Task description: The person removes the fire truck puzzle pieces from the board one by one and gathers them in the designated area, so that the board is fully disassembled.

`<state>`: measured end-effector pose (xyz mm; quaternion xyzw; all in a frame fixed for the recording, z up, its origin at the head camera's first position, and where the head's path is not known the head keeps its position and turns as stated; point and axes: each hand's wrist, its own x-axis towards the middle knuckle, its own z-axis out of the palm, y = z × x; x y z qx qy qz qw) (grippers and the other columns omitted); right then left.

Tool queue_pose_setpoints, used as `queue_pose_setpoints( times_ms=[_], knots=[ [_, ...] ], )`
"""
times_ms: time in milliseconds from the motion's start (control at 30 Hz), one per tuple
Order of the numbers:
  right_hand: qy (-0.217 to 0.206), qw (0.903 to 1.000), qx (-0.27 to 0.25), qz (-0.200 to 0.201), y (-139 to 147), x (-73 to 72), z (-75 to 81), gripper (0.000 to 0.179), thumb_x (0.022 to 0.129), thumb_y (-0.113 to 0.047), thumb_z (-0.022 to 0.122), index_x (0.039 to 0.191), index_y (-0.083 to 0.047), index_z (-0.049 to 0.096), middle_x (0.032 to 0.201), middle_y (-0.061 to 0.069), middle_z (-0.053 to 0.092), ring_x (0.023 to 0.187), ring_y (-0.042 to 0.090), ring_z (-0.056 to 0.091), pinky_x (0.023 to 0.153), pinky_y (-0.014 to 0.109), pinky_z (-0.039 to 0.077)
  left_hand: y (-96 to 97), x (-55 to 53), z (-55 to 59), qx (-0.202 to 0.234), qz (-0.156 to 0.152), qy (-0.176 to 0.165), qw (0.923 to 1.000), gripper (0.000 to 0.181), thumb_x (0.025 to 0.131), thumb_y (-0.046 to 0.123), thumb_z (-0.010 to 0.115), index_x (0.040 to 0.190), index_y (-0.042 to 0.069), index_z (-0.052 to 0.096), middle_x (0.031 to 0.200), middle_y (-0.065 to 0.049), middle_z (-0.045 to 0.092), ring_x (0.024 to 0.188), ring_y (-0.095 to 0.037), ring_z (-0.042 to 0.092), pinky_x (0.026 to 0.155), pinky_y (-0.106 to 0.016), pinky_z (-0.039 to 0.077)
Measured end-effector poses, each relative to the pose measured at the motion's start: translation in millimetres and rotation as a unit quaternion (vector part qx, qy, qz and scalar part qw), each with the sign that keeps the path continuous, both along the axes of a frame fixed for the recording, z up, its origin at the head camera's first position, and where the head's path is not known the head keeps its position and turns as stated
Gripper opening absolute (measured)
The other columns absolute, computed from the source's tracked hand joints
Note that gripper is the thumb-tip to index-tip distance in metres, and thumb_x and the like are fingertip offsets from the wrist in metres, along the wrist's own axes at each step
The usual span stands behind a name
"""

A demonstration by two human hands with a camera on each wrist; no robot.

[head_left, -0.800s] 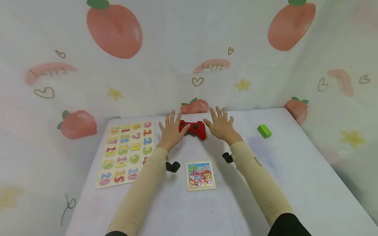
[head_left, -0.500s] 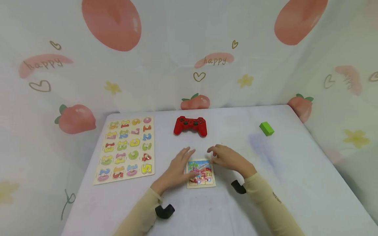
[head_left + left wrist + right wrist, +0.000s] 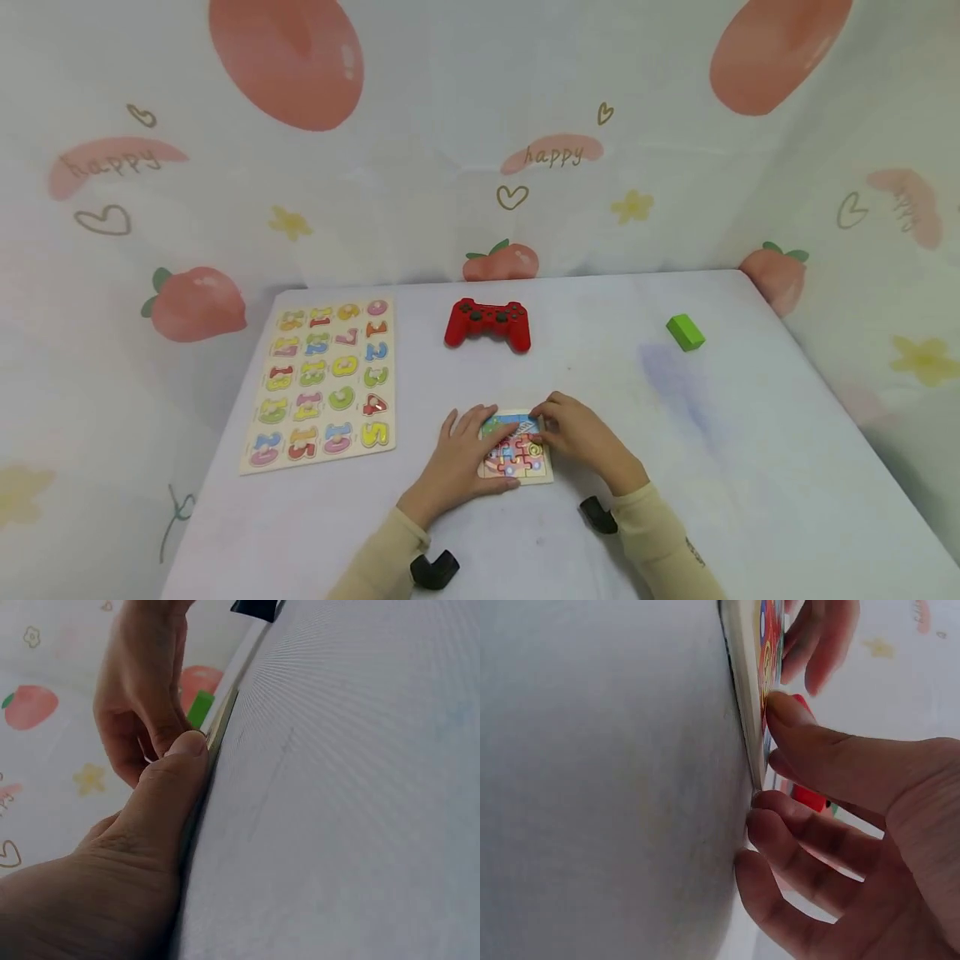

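Observation:
A small jigsaw puzzle (image 3: 537,479) of a red vehicle in a pale wooden frame lies on the table between both hands. My left hand (image 3: 453,467) rests over its left side with fingers extended, the index lying across the picture. The left thumb (image 3: 169,787) runs along the near edge. My right hand (image 3: 588,435) is at the far right corner, pinching the puzzle there. In the right wrist view the right thumb (image 3: 795,727) presses the picture face near the corner of the puzzle (image 3: 742,675), its other fingers curled beside the edge.
Beyond the puzzle lies a red game controller (image 3: 487,320). A wooden number board (image 3: 392,392) with colourful numerals is at the left. One green block (image 3: 686,332) sits at the back right, near a patterned curtain (image 3: 420,167) behind the table.
Both hands have come back from beside the controller to the puzzle. The left now lies over its left side, and the right thumb and fingers have closed in at its far right corner.

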<state>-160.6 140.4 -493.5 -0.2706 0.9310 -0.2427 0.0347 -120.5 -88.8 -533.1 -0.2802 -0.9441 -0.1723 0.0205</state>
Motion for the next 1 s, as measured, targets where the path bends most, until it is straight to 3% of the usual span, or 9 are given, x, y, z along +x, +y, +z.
queue_pose_setpoints(
  times_ms=[267, 400, 667, 800, 1000],
  knots=[
    [0.025, 0.9994, -0.02, 0.016, 1, 4.2, -2.9, 0.023, 0.08, -0.015, 0.077, 0.101, -0.008, 0.07, 0.091, -0.001, 0.058, 0.078, 0.01, 0.055, 0.071, 0.028, 0.05, -2.9, 6.7, -3.4, -0.04, -0.067, 0.034, 0.9963, 0.057, 0.092, 0.066, 0.038, 0.145, 0.045, 0.034, 0.159, 0.0, 0.023, 0.147, -0.023, 0.016, 0.112, -0.061, 0.013],
    [0.014, 0.9993, -0.033, 0.003, 1, 5.1, -2.7, 0.025, 0.079, -0.012, 0.078, 0.101, -0.009, 0.066, 0.09, -0.001, 0.056, 0.08, 0.011, 0.056, 0.072, 0.029, 0.05, -1.5, 6.9, -4.8, -0.055, -0.072, 0.04, 0.9951, 0.054, 0.094, 0.065, 0.035, 0.145, 0.046, 0.034, 0.159, 0.004, 0.023, 0.148, -0.022, 0.013, 0.112, -0.061, 0.012],
    [0.002, 0.998, -0.06, -0.016, -5, 1.6, -5.2, 0.026, 0.078, -0.006, 0.078, 0.1, -0.007, 0.063, 0.092, 0.001, 0.052, 0.079, 0.012, 0.051, 0.07, 0.027, 0.048, 0.4, 6.9, 2.0, -0.048, -0.076, 0.05, 0.9947, 0.051, 0.095, 0.059, 0.042, 0.143, 0.042, 0.042, 0.156, 0.002, 0.03, 0.146, -0.027, 0.019, 0.109, -0.064, 0.017],
    [-0.031, 0.9953, -0.082, -0.041, -8, -0.8, -3.9, 0.023, 0.081, -0.005, 0.075, 0.1, -0.007, 0.062, 0.094, 0.003, 0.054, 0.083, 0.014, 0.055, 0.075, 0.032, 0.05, -0.2, 4.5, -0.7, -0.033, -0.076, 0.059, 0.9948, 0.051, 0.094, 0.059, 0.043, 0.142, 0.042, 0.044, 0.156, 0.002, 0.03, 0.145, -0.028, 0.021, 0.109, -0.065, 0.017],
    [-0.076, 0.9873, -0.118, -0.074, -9, -3.4, 0.0, 0.009, 0.089, -0.006, 0.066, 0.096, -0.006, 0.061, 0.087, 0.001, 0.059, 0.077, 0.012, 0.053, 0.07, 0.029, 0.048, 0.2, 4.3, -1.1, -0.037, -0.074, 0.034, 0.996, 0.05, 0.095, 0.061, 0.04, 0.142, 0.044, 0.041, 0.158, 0.005, 0.026, 0.147, -0.025, 0.017, 0.111, -0.064, 0.013]
  ],
)
